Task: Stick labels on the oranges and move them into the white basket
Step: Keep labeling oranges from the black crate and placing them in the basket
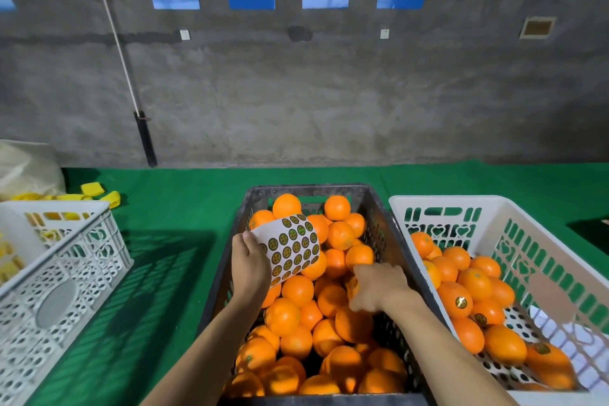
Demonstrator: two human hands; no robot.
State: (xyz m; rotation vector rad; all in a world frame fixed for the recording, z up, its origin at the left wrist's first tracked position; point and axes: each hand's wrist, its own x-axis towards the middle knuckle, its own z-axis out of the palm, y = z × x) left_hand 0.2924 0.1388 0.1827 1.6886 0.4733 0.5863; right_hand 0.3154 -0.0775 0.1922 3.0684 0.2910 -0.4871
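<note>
- Orange fruit: oranges (298, 290) fill a dark crate (379, 208) on the green desk (164, 208).
- Left hand (250, 269) pinches a label sheet (290, 249) above them.
- Right hand (375, 287) curls around one orange (352, 287) in the crate.
- White basket (461, 204), just right, holds labelled oranges (456, 300).

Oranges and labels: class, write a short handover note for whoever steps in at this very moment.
Left hand holds the label sheet over the dark crate.
Right hand is down among the crate's oranges, fingers curled round one.
White basket to the right holds some oranges, a few showing labels.
Left: the crate is nearly full; label and move the rest.
</note>
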